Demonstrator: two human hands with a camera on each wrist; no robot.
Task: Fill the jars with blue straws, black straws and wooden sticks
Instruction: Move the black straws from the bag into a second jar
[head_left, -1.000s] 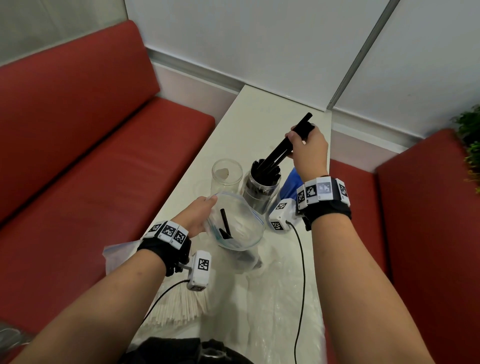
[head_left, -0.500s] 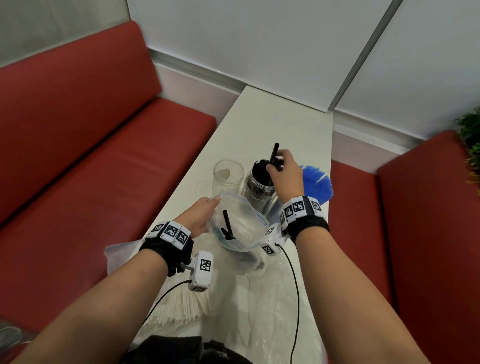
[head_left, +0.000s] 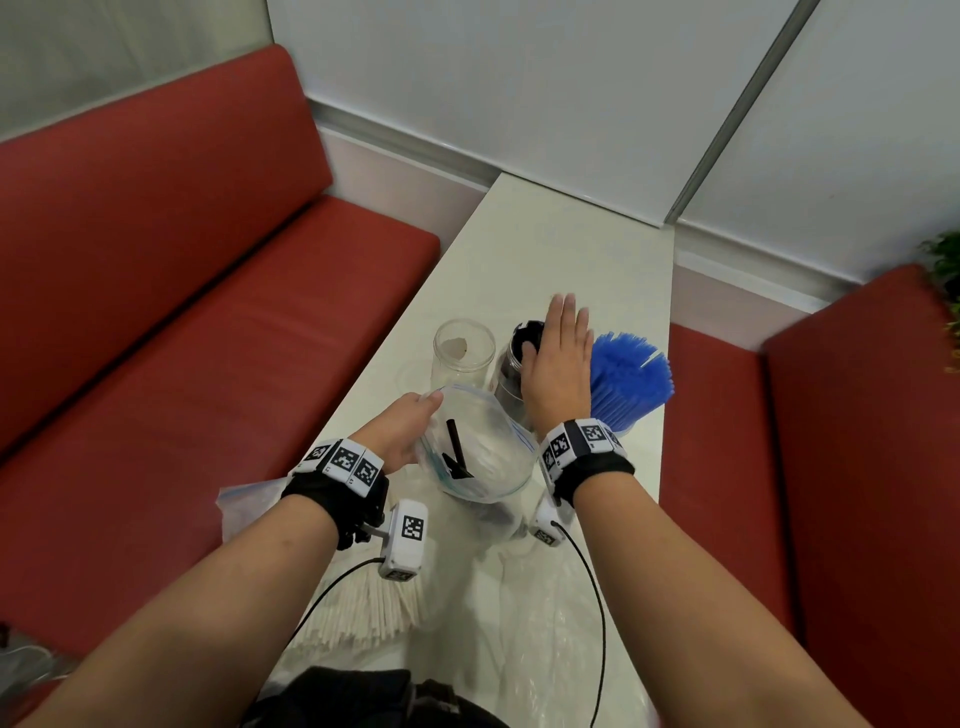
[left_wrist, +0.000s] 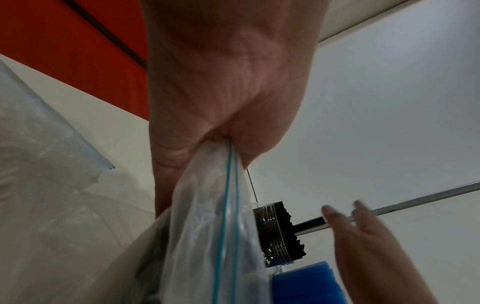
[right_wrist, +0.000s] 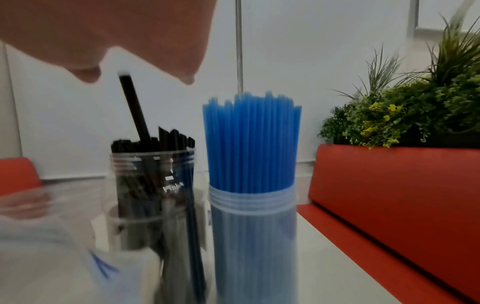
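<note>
Three clear jars stand mid-table. One jar is packed with black straws, one straw sticking up higher. Beside it a jar holds blue straws. The left jar holds only a small scrap. My right hand hovers flat, fingers straight, over the black-straw jar, holding nothing. My left hand pinches the rim of a clear zip bag with a few black straws inside.
White sticks lie fanned at the near table edge under my left wrist, beside crumpled clear plastic. Red benches flank the narrow white table. A green plant sits behind the right bench.
My right hand lowered a bunch of black straws into the jar, let go and now lies flat above it. The left hand kept holding the bag.
</note>
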